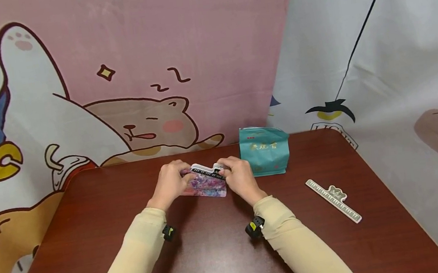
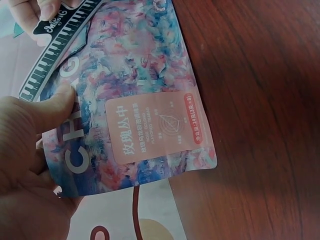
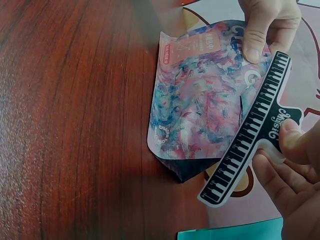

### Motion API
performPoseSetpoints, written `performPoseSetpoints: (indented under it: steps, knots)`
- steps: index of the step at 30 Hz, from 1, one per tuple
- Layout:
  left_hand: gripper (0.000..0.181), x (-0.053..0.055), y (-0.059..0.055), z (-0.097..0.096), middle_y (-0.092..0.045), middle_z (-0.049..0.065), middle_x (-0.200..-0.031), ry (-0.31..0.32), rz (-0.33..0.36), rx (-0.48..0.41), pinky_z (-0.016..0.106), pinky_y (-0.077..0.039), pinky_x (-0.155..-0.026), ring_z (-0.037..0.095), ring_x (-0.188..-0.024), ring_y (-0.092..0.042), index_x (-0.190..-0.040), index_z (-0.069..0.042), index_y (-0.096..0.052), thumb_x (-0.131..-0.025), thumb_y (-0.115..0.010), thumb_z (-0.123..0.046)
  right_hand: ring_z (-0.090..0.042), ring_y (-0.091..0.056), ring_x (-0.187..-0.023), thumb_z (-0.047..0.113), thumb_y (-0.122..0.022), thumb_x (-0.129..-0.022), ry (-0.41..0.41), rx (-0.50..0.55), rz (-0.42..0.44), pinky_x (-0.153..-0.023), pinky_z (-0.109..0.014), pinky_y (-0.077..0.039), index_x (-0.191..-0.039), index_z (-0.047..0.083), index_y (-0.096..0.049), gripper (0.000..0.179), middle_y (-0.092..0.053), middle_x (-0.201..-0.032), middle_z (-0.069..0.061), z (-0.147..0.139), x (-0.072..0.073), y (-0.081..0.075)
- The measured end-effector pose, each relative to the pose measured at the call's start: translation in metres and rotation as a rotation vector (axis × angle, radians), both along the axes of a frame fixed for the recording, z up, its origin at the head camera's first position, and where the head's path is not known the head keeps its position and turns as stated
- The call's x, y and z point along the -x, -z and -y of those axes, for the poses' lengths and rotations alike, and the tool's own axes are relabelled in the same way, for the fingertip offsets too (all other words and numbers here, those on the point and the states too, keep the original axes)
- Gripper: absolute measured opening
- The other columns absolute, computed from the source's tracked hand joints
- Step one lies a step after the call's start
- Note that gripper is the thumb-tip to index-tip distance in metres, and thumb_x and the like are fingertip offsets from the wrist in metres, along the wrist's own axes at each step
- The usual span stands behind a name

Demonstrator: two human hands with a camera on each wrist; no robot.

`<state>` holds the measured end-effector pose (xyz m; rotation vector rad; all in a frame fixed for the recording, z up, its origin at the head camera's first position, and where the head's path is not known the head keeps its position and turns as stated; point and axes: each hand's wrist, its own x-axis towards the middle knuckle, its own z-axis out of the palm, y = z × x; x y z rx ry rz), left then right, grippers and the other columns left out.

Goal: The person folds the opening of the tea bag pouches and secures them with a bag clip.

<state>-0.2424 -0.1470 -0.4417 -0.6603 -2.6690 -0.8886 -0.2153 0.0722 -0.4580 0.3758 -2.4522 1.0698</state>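
One rose oolong teabag pouch [image 2: 145,55], printed in swirls of pink, blue and purple, is held between the person's two hands over the rear middle part of the table [image 1: 217,255]. Large white letters run along one end, partly covered by a thumb, and a pink label with Chinese characters sits near a corner. Across that lettered end slants a black-and-white piano-key clip [image 3: 250,130] marked "Music", one tip reaching past the pouch's edge; whether it is closed on the pouch cannot be told. The left hand [image 1: 170,183] pinches the pouch by this end, thumb on the printed front and fingers behind, with the thumb close to one tip of the clip. The right hand [image 1: 241,177] is closed about the clip's tab, thumb on the upper face and fingers beneath. Both arms wear pale yellow sleeves [image 1: 129,259], with a small black camera at the left wrist [image 1: 168,232] and another at the right wrist [image 1: 254,227]. Just beyond the right hand, a teal bag [image 1: 264,153] with gold characters stands upright near the table's back edge. Farther right, apart from the bag, a pale piano-key clip [image 1: 335,202] lies flat and slanted on the reddish-brown wood. Behind the table hangs a cloth backdrop [image 1: 206,29], pink in the middle and whitish at the sides, with a sleeping cartoon bear [image 1: 147,122] drawn on it.
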Motion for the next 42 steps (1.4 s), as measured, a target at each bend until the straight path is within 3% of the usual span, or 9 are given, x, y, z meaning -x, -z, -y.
performPoseSetpoints:
  steps: [11,21,42]
  knots:
    - [0.009,0.0015,0.0006,0.0014,-0.075,0.006,-0.087,0.002,-0.005,-0.015,0.039,-0.055,-0.070,0.021,-0.074,-0.064,-0.086,-0.006,-0.080,-0.083,-0.087,-0.011,-0.027,-0.072,-0.082,-0.002,-0.078,-0.086,-0.001,-0.004,0.016,-0.075,-0.044,-0.058,-0.101,0.003,-0.079,0.017,-0.075,-0.091,-0.011,0.0005,0.0002,-0.0033]
    - [0.010,0.0019,0.0007,0.0021,-0.075,0.005,-0.084,0.005,-0.023,-0.010,0.038,-0.053,-0.068,0.019,-0.071,-0.062,-0.083,-0.006,-0.080,-0.082,-0.088,-0.012,-0.021,-0.067,-0.074,-0.001,-0.079,-0.085,0.012,0.004,0.009,-0.069,-0.040,-0.056,-0.100,0.005,-0.080,0.016,-0.075,-0.089,-0.008,0.0028,0.0020,-0.0009]
    - [0.021,0.0047,0.0030,0.0035,-0.069,0.001,-0.076,-0.004,-0.038,-0.019,0.029,-0.040,-0.060,0.015,-0.065,-0.051,-0.068,-0.010,-0.072,-0.079,-0.090,-0.012,-0.020,-0.066,-0.072,0.000,-0.081,-0.083,-0.015,0.033,-0.017,-0.068,-0.039,-0.056,-0.098,0.004,-0.080,0.016,-0.074,-0.087,-0.008,0.0056,0.0043,-0.0015]
